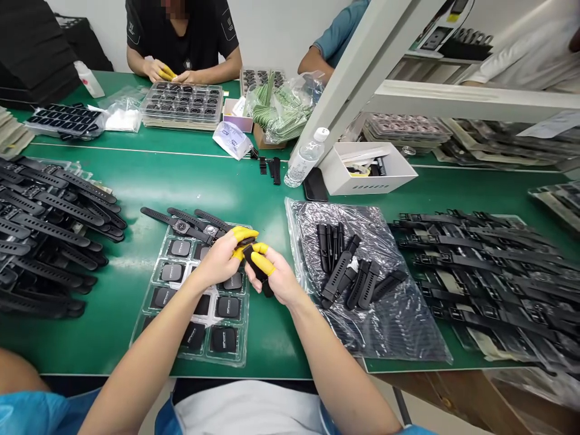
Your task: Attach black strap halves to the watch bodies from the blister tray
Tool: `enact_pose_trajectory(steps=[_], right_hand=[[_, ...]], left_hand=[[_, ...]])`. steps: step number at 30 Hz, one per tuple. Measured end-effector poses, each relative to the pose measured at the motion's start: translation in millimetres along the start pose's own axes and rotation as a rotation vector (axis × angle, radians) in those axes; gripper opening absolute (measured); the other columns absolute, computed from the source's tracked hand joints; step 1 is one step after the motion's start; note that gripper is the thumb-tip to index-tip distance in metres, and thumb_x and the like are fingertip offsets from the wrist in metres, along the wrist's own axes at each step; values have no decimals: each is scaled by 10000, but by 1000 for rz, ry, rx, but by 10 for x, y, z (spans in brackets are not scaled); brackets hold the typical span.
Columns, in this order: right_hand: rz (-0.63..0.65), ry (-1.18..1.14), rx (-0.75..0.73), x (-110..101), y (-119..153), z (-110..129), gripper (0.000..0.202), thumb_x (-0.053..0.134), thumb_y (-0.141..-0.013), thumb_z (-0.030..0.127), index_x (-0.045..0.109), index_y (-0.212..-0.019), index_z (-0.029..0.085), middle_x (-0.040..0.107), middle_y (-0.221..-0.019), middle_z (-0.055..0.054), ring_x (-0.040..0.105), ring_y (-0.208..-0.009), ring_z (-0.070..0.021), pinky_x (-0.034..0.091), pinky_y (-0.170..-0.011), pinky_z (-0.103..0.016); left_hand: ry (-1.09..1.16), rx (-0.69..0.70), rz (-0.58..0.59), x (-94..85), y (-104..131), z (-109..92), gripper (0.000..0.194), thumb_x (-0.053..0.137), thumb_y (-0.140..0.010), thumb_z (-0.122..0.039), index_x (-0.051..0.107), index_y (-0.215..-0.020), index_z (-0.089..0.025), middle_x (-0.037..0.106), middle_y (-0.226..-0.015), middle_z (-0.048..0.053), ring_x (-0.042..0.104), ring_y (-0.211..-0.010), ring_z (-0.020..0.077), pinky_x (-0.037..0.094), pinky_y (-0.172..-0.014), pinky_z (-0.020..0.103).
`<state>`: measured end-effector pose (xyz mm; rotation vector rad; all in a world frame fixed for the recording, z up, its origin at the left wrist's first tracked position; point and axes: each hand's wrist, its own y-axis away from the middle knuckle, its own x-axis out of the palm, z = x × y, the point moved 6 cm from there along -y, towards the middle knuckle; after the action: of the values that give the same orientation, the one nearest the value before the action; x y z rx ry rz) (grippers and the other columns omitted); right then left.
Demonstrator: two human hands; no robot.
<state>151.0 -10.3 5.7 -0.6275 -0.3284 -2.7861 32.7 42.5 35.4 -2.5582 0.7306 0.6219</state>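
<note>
Yellow covers sit on several fingertips of both hands. My left hand [223,257] pinches a small dark watch piece above the upper right of a clear plastic tray [151,302]. Close against it, my right hand [274,272] grips a black strap [256,263], and the two pieces meet between the fingertips. Square black watch modules [228,306] fill many of the tray's compartments. Watches with black straps [181,226] lie across the tray's far edge. To the right, loose black straps [338,275] rest on a plastic bag [399,326] of more straps.
Piles of strapped watches lie at the far left [49,229] and right [489,266]. Beyond are a bottle [304,162], a phone [315,185], a white box [376,182] and a slanted white post [348,78]. A person in black [181,42] works across the green table [181,175].
</note>
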Motion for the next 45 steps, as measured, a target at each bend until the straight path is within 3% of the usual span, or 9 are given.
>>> enact_pose_trajectory(steps=[5,11,16,20,24,28,35,42,45], right_hand=[[-26,-79,34,-56,-23,-2,363,721,-939,534,523,-932,230,539,-572,80,416,-404,-89,364,-400,-216],[-109,-110,49,-59,-23,17,438,779,-860,584,506,-856,242,457,-538,92,337,-397,-85,292,-379,-216],[-155,-71,80,-137,-18,-38,455,811,-805,571,503,-695,255,385,-506,52,303,-386,-109,226,-361,-272],[-191,-25,81,-217,-61,-84,487,778,-833,541,488,-577,244,352,-486,19,313,-368,-115,230,-335,-296],[-166,46,38,-190,-75,-43,526,742,-851,565,463,-531,254,316,-455,16,298,-349,-117,218,-314,-300],[-191,68,91,-229,-71,-92,517,779,-807,557,477,-507,265,312,-461,7,299,-346,-127,196,-316,-320],[-43,109,19,-313,-75,-181,474,637,-967,437,507,-537,284,327,-459,-13,293,-327,-154,168,-286,-349],[-75,139,4,-252,-72,-128,495,586,-999,432,504,-536,277,355,-461,-24,320,-327,-166,205,-271,-355],[-79,138,11,-253,-73,-149,485,589,-994,434,520,-538,284,368,-468,-27,321,-330,-172,207,-267,-363]], left_hand=[[1,1,44,7,7,6,540,446,-889,-65,643,-1377,-187,676,-1391,122,624,-1325,258,508,-1168,453],[-4,-7,1,73,0,-6,443,435,-964,-123,642,-1355,-150,669,-1399,158,616,-1345,270,476,-1202,464],[-159,-63,115,191,4,8,502,395,-977,-76,564,-1449,-66,617,-1470,179,553,-1426,249,431,-1242,387],[-353,-68,240,216,-1,-2,519,354,-1012,-64,523,-1502,-35,593,-1489,182,515,-1456,241,384,-1267,373],[-381,-61,288,181,-12,-91,499,384,-1062,-165,502,-1527,-31,602,-1490,178,513,-1459,232,381,-1267,349],[-455,-77,317,176,-7,-115,488,394,-1045,-150,539,-1495,-29,634,-1455,169,530,-1439,234,397,-1246,347],[-622,-52,396,238,47,-89,494,523,-981,-176,571,-1437,9,655,-1384,190,586,-1323,273,406,-1211,368],[-572,-85,353,180,39,-88,445,400,-1047,-200,592,-1424,-65,673,-1365,154,617,-1278,241,433,-1186,361],[-559,-101,368,179,44,-105,429,450,-1020,-194,608,-1391,-48,685,-1316,165,613,-1262,258,449,-1173,387]])
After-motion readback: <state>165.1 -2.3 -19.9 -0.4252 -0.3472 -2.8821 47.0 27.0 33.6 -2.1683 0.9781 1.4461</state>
